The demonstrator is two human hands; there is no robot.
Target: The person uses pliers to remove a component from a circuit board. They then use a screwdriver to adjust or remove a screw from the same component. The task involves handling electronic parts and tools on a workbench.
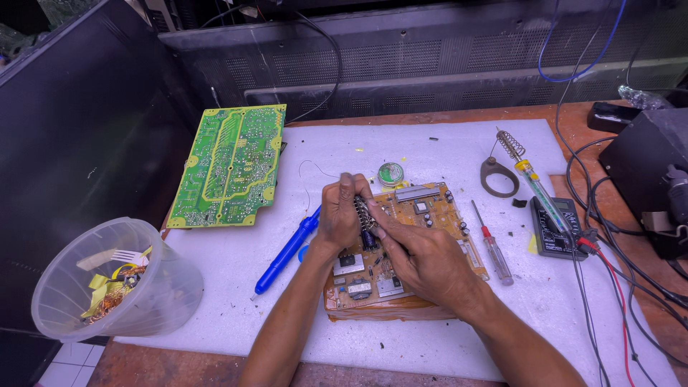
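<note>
A tan circuit board with several components lies on the white mat. My left hand and my right hand meet above its left part. Both pinch a small dark finned metal part between the fingertips, just over the board. A blue capacitor shows under the fingers. My forearms come in from the bottom edge and hide the board's near side.
A green circuit board lies at the mat's far left. A blue desoldering pump, a solder reel, a red-tipped screwdriver, a soldering iron, its stand and a multimeter with leads surround the work. A clear plastic tub holds scraps.
</note>
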